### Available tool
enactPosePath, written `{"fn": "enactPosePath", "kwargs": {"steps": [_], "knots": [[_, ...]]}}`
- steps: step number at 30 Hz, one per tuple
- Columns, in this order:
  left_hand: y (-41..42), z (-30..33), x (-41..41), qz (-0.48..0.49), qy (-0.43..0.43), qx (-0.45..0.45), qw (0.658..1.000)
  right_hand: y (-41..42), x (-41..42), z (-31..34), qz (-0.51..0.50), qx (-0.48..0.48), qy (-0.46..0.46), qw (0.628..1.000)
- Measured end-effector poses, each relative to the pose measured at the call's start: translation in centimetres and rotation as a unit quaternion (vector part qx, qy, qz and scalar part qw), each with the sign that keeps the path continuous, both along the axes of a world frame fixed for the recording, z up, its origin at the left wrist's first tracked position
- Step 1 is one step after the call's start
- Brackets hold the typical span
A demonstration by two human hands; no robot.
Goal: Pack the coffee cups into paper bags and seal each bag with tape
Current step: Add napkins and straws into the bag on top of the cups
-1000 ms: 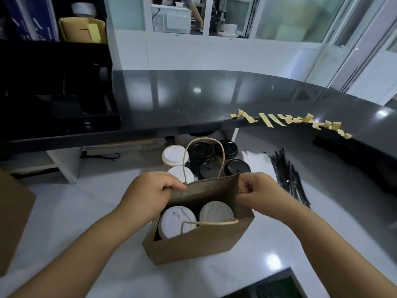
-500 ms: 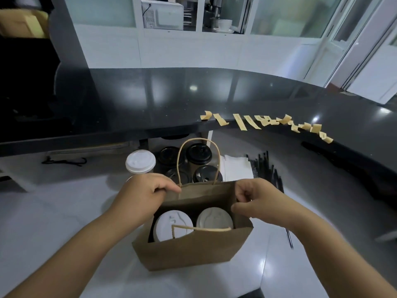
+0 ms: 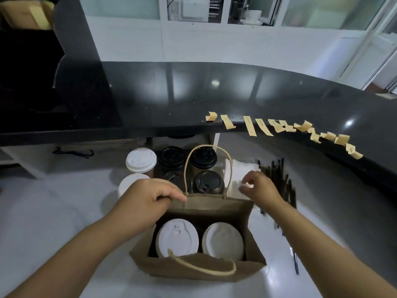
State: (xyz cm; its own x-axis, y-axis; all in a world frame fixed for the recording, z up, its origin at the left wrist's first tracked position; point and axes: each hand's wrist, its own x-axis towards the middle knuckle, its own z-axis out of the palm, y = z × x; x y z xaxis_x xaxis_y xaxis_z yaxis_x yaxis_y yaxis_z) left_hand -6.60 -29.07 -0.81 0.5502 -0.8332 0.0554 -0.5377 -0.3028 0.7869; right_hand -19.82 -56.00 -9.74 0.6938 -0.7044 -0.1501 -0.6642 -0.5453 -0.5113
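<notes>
A brown paper bag (image 3: 193, 267) stands open on the white counter, with two white-lidded cups (image 3: 176, 238) side by side inside it. My left hand (image 3: 148, 198) pinches the bag's far rim at its left corner. My right hand (image 3: 261, 191) hovers just beyond the bag's right corner, fingers loosely curled and holding nothing. Behind the bag stand more cups, two with white lids (image 3: 140, 160) and several with black lids (image 3: 208, 181). Several cut strips of tan tape (image 3: 250, 128) hang along the edge of the black counter (image 3: 193, 97).
A stack of white napkins (image 3: 238, 171) and a pile of black straws (image 3: 283, 186) lie right of the cups. A stray black straw (image 3: 295, 262) lies near the bag's right side. A cardboard box (image 3: 25, 15) sits on the dark shelf at the top left.
My right hand has let go of the bag's right rim and lifted up and away toward the napkins. My left hand keeps its hold on the bag.
</notes>
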Motion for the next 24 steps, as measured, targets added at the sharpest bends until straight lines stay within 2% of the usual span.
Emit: {"fn": "enactPosePath", "kwargs": {"steps": [3,7,13,18,24], "knots": [[-0.6,0.0,-0.3,0.009,0.005,0.007,1.000,-0.2,0.4,-1.7,0.018,-0.038,0.000,0.999],[-1.0,0.1,-0.5,0.009,0.011,0.007,1.000,-0.3,0.5,-3.2,0.037,-0.049,0.019,0.998],[-0.9,0.2,-0.3,0.003,0.022,0.007,1.000,-0.3,0.7,-3.9,0.015,-0.040,-0.012,0.999],[-0.6,0.2,0.1,-0.019,0.050,0.016,0.998,-0.3,1.0,-3.4,-0.037,-0.057,-0.021,0.997],[-0.4,0.5,0.6,-0.041,0.086,0.029,0.995,-0.3,0.2,-2.4,-0.138,-0.065,-0.124,0.980]]}}
